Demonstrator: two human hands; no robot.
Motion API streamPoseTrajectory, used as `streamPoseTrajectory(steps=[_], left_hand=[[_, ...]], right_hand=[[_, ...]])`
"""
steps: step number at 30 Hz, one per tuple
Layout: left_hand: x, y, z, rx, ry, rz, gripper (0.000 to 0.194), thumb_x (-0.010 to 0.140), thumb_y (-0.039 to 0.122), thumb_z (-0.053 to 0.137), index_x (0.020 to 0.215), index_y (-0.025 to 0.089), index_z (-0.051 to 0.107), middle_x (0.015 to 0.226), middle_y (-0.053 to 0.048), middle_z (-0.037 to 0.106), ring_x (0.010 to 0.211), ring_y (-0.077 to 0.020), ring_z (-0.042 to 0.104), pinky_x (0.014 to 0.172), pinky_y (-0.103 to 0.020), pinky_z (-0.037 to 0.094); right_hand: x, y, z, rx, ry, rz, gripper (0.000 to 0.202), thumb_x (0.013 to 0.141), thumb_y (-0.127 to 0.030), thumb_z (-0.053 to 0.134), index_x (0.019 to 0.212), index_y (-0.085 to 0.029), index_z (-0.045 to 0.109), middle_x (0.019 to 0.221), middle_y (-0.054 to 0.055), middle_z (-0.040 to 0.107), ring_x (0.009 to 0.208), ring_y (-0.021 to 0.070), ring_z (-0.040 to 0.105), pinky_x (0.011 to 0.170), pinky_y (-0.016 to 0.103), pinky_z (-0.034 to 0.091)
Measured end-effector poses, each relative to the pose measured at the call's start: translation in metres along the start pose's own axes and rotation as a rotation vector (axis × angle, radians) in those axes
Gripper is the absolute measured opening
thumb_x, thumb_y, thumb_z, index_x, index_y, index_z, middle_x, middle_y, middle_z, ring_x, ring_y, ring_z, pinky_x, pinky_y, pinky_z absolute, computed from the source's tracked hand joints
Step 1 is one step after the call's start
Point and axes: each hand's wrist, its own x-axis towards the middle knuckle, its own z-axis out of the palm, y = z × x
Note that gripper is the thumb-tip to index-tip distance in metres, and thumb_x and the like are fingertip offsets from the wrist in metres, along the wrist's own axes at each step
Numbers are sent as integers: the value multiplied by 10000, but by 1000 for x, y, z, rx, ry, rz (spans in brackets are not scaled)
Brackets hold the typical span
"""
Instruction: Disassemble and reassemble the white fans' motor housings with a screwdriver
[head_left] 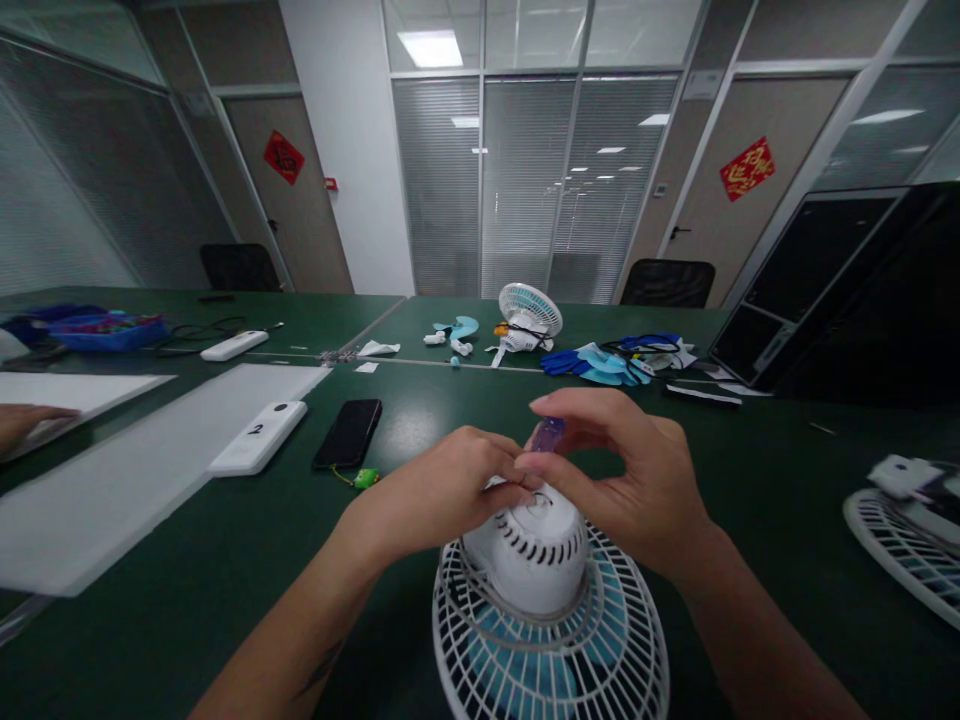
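A small white fan (537, 572) lies face down on the table before me, its motor housing on top and light blue blades showing through the cage. My left hand (471, 476) curls over the housing's far left side, fingers closed on it. Between the thumb and fingers of my right hand (628, 462) is the purple translucent handle of a screwdriver (547, 434), held just above the housing. Its shaft and tip are hidden by my fingers. Fingertips of both hands come close together there.
A black phone (348, 434) with a green charm and a white numbered box (259, 438) lie left. Another fan (529, 318), a loose blue blade (459, 327) and blue gloves (600, 362) sit farther back. At right is a fan part (907, 540). Someone else's hand (34, 425) rests far left.
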Motion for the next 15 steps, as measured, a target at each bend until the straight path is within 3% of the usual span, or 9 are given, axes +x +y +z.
streamPoseTrajectory(steps=[4,10,13,15], left_hand=[[1,2,0,4,-7,-11,70,904,143,654,934,138,717,955,-41,743,832,-154,684,804,-273,515],[1,6,2,26,6,-6,97,899,150,659,888,148,755,895,-48,763,893,-186,706,897,-312,514],[1,6,3,-1,6,-44,107,901,146,652,911,146,758,924,-60,770,899,-192,713,883,-310,521],[2,5,4,-39,17,-56,122,904,138,640,943,149,755,977,-63,771,911,-188,713,862,-296,527]], right_hand=[[-1,1,-2,-16,104,44,200,816,-279,738,896,-203,571,709,-45,655,594,106,663,573,195,568],[-3,-1,-8,18,141,113,255,758,-209,773,894,-213,558,741,-48,623,604,99,648,567,182,576],[-2,-3,-12,45,74,109,270,744,-134,767,899,-227,566,761,-41,626,628,110,651,580,205,581],[0,-6,-17,154,117,123,270,775,-75,719,933,-242,577,799,-32,623,646,117,658,581,223,590]])
